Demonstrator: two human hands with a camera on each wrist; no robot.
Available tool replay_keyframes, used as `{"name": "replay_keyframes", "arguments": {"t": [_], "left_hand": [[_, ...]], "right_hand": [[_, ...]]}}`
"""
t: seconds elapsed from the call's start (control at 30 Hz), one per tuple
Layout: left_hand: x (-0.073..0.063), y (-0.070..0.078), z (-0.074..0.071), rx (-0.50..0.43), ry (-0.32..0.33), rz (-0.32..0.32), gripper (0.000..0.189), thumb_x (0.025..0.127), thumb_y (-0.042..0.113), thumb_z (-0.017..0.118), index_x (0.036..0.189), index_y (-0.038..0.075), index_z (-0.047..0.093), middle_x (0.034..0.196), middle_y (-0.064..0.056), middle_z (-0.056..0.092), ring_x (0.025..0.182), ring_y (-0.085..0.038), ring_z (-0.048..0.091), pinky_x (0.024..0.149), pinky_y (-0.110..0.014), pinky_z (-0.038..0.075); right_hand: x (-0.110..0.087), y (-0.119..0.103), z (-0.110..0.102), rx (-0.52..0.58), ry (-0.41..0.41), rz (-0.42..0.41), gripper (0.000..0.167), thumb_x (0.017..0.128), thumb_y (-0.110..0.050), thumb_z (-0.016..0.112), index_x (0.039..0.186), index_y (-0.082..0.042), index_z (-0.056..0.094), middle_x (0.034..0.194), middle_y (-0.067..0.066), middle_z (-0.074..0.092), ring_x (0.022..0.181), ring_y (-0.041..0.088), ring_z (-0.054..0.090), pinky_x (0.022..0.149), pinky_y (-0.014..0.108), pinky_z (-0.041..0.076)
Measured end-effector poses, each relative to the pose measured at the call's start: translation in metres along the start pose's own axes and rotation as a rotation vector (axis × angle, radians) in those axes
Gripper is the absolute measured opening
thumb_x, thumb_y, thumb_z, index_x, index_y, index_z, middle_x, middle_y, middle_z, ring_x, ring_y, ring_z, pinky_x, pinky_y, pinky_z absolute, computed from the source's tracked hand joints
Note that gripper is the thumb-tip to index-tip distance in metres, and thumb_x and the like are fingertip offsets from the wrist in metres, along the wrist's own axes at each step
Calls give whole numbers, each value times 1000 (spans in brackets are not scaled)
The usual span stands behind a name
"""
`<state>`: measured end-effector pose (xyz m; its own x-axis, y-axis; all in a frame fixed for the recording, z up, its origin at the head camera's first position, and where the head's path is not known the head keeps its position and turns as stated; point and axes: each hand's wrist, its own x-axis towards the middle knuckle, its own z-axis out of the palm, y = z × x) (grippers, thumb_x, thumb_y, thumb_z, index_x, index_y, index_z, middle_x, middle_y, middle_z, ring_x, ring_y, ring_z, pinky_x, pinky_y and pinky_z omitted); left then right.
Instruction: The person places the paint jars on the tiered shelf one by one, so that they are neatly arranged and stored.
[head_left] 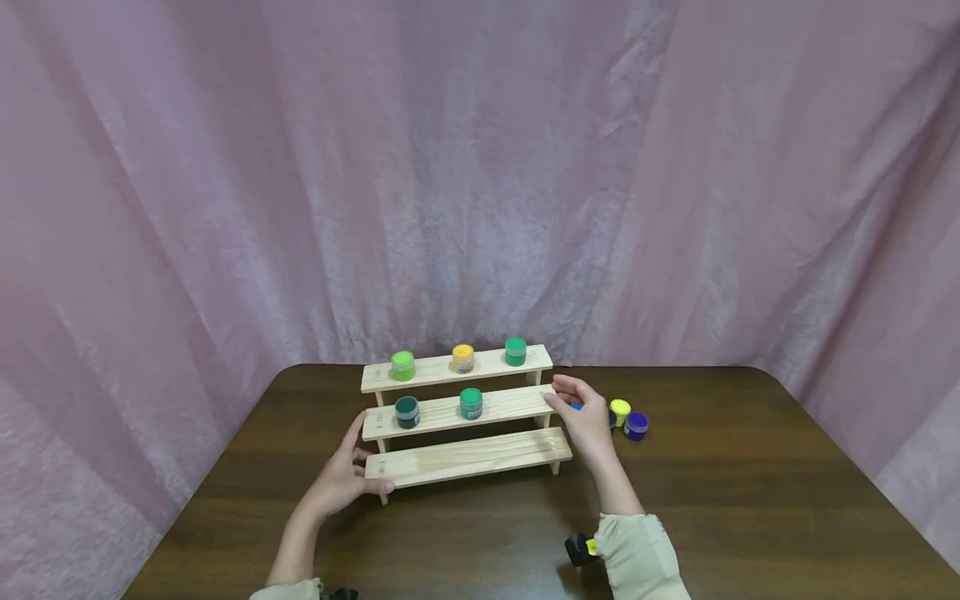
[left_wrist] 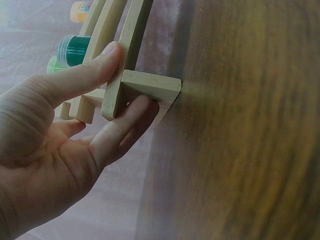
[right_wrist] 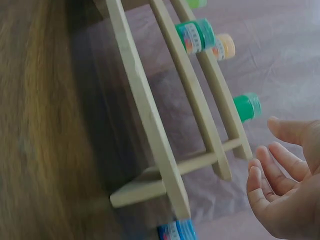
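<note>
A three-step wooden display rack stands on the table. Light green, orange-yellow and green paint jars sit along its top step. The middle step carries a dark green jar and another green jar. My left hand grips the rack's left end, with its thumb on the lowest step and its fingers by the side support. Beside the right end of the middle step, my right hand has its fingers loosely bent, and nothing shows between them in the right wrist view.
To the right of the rack, a yellow jar and a purple jar stand on the brown table. A blue jar is partly hidden behind my right hand in the head view. Pink curtain hangs behind the table.
</note>
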<state>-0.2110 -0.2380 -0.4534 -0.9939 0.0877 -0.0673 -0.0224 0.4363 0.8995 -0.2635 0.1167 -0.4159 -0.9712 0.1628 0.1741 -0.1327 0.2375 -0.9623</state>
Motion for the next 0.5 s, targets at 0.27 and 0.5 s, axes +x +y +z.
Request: {"name": "replay_keyframes", "arguments": {"t": [0.27,0.5], "left_hand": [[-1,0,1,4,1,3,126,68,-2,84,158,16,-2,106,-28,58,82,-25,68,72,-32,50],[0,0,0,3,-6,5,126,69,-3,84,158,15,-3,104,-26,59,80,-24,68,72,-32,50]], "right_hand": [[4,11,-16,6,36,16,37,90,-9,69,125,-1,62,125,22,63,92,1,56,77,11,44],[13,10,-27,-42,60,8,37,90,-10,69,125,-2,62,125,21,64,89,-4,55,79,10,43]]}}
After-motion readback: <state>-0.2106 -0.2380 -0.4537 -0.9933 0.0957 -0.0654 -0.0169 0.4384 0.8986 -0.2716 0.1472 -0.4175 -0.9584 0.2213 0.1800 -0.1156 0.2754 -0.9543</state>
